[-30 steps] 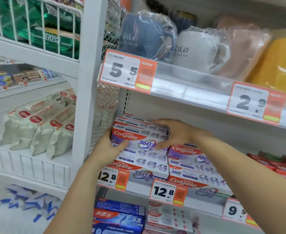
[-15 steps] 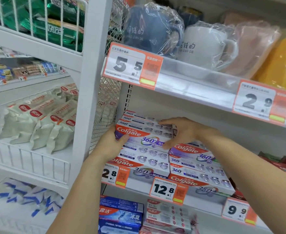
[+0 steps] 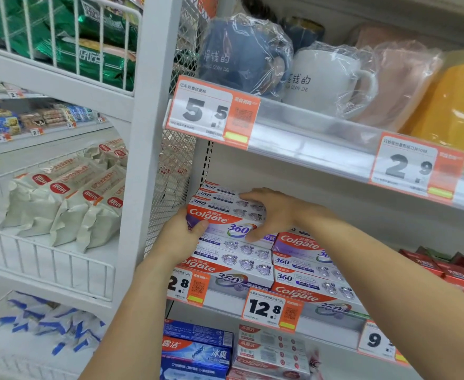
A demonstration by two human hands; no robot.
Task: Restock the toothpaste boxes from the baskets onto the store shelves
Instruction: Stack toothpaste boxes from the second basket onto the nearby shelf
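On the middle shelf [image 3: 321, 322], at its left end beside the mesh wall, we see the top toothpaste box [image 3: 225, 224] lying on a stack of the same boxes. The left hand [image 3: 181, 237] holds its left end, with the thumb curled on the front face. The right hand [image 3: 273, 212] lies over its top and right part, and the fingers [image 3: 252, 196] curve down around the box, the thumb on the front. A lower stack [image 3: 305, 259] stands just beside, to the right.
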